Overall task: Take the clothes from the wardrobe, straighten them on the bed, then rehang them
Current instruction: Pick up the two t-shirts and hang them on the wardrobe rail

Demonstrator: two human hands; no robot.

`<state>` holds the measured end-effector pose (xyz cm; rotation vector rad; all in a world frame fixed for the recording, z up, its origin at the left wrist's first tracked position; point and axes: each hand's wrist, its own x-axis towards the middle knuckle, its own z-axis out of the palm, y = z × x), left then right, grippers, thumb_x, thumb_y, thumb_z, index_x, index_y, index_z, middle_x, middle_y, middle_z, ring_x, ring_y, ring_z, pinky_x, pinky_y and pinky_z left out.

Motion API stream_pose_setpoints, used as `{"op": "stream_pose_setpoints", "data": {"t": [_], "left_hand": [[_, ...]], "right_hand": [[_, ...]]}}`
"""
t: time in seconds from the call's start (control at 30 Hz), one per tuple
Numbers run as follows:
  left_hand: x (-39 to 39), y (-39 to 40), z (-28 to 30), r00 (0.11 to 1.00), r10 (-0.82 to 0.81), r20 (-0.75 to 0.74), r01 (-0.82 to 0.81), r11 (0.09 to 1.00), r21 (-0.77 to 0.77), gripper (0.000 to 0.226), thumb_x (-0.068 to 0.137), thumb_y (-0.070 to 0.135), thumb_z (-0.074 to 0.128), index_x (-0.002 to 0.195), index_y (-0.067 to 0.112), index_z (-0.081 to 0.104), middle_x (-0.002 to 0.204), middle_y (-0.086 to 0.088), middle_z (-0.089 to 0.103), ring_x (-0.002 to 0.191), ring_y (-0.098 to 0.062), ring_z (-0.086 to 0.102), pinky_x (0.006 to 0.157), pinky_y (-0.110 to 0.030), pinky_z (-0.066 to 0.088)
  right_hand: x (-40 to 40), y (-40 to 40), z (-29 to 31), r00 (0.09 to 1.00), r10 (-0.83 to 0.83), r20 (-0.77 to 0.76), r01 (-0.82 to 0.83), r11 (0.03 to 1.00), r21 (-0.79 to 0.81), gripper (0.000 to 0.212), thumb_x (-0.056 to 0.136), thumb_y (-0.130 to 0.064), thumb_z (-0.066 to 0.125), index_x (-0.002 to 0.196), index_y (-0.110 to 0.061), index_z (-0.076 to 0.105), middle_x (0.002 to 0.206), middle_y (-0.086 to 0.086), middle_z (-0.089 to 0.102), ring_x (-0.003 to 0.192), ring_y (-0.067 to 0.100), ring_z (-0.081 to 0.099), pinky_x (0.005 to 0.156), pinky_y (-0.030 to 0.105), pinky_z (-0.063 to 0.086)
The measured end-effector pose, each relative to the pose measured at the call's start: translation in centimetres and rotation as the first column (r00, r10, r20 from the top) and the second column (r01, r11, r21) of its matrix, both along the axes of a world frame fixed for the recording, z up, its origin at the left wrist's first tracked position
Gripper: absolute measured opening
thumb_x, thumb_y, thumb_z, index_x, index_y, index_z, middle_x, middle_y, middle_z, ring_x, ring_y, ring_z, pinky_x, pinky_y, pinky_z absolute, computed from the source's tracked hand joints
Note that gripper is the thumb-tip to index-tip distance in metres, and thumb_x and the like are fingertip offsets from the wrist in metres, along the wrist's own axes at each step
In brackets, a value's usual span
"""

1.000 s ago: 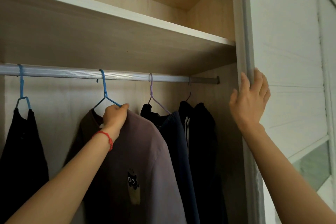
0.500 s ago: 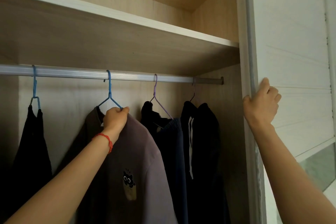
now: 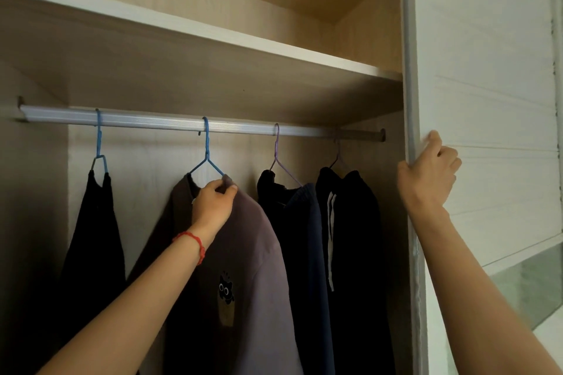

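A mauve sweatshirt [image 3: 256,253] with a small cat print hangs on a blue hanger [image 3: 206,158] from the silver rail [image 3: 146,122]. My left hand [image 3: 213,201], with a red cord at the wrist, grips the hanger's right shoulder together with the collar. To its left a black garment [image 3: 91,240] hangs on another blue hanger [image 3: 99,149]. To the right hang a navy garment [image 3: 301,240] on a purple hanger [image 3: 276,155] and a black hooded top [image 3: 353,237] with white drawstrings. My right hand [image 3: 429,176] grips the edge of the white sliding door [image 3: 487,100].
A wooden shelf [image 3: 213,39] runs just above the rail, leaving little height over the hanger hooks. The door's grey edge strip [image 3: 409,70] bounds the opening on the right. A glass panel [image 3: 524,286] sits low in the door.
The view has shifted left, showing the rail's left end. My right hand has curled tighter round the door edge and sits a little lower. My left hand keeps its hold on the hanger.
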<state>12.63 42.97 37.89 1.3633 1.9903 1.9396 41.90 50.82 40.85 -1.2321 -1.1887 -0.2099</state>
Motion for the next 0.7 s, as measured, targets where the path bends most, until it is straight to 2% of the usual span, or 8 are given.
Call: {"op": "stream_pose_setpoints", "data": {"t": [0.07, 0.2, 0.27, 0.4, 0.57, 0.7], "left_hand": [[0.1, -1.2, -0.2, 0.999, -0.002, -0.037, 0.001, 1.000, -0.014, 0.040, 0.090, 0.031, 0.051, 0.126, 0.013, 0.055, 0.122, -0.011, 0.062, 0.114, -0.032, 0.055, 0.099, -0.040, 0.046], [0.6, -4.9, -0.1, 0.985, 0.018, -0.171, -0.009, 0.999, 0.050, 0.032, 0.090, 0.027, 0.052, 0.117, 0.012, 0.059, 0.109, -0.009, 0.066, 0.109, -0.027, 0.058, 0.089, -0.029, 0.042], [0.8, -7.4, 0.3, 0.966, 0.032, -0.258, 0.000, 0.992, 0.124, 0.024, 0.090, 0.026, 0.053, 0.110, 0.016, 0.059, 0.108, -0.009, 0.064, 0.108, -0.026, 0.058, 0.092, -0.031, 0.042], [0.8, -13.0, 1.2, 0.913, 0.075, -0.401, 0.038, 0.963, 0.266, 0.039, 0.090, 0.029, 0.053, 0.126, 0.014, 0.053, 0.126, -0.004, 0.056, 0.120, -0.019, 0.051, 0.100, -0.029, 0.037], [-0.3, -20.3, 2.4, 0.857, 0.124, -0.500, 0.085, 0.923, 0.375, 0.037, 0.090, 0.027, 0.052, 0.126, 0.017, 0.053, 0.127, -0.001, 0.055, 0.122, -0.016, 0.048, 0.101, -0.025, 0.034], [-2.4, -25.8, 3.1, 0.771, 0.252, -0.584, 0.062, 0.884, 0.464, 0.038, 0.088, 0.030, 0.050, 0.123, 0.015, 0.056, 0.124, -0.003, 0.057, 0.120, -0.018, 0.049, 0.097, -0.022, 0.031]], "right_hand": [[-1.4, -1.4, -0.2, 1.000, 0.008, 0.004, -0.008, 1.000, 0.017, 0.058, 0.083, -0.007, 0.058, 0.134, -0.007, 0.030, 0.126, 0.028, 0.041, 0.114, 0.042, 0.039, 0.092, 0.050, 0.040], [-4.6, -4.6, -0.5, 0.999, 0.042, 0.010, -0.043, 0.998, 0.044, 0.059, 0.083, -0.009, 0.056, 0.136, -0.006, 0.029, 0.125, 0.027, 0.041, 0.114, 0.042, 0.038, 0.092, 0.051, 0.037], [-6.3, -6.6, -0.6, 0.998, 0.066, 0.021, -0.067, 0.996, 0.054, 0.061, 0.084, -0.012, 0.057, 0.137, -0.007, 0.029, 0.126, 0.027, 0.041, 0.115, 0.041, 0.038, 0.092, 0.051, 0.037], [-10.0, -11.0, -0.6, 0.994, 0.104, 0.032, -0.106, 0.993, 0.054, 0.061, 0.085, -0.017, 0.059, 0.137, -0.009, 0.028, 0.127, 0.025, 0.040, 0.116, 0.039, 0.038, 0.094, 0.048, 0.039], [-14.5, -16.6, -1.0, 0.982, 0.186, 0.044, -0.188, 0.981, 0.054, 0.061, 0.087, -0.023, 0.059, 0.138, -0.011, 0.029, 0.131, 0.023, 0.040, 0.120, 0.037, 0.038, 0.097, 0.046, 0.039], [-17.9, -20.9, -1.2, 0.965, 0.256, 0.062, -0.260, 0.963, 0.074, 0.060, 0.088, -0.027, 0.056, 0.140, -0.011, 0.029, 0.133, 0.021, 0.039, 0.122, 0.035, 0.037, 0.098, 0.044, 0.039]]}}
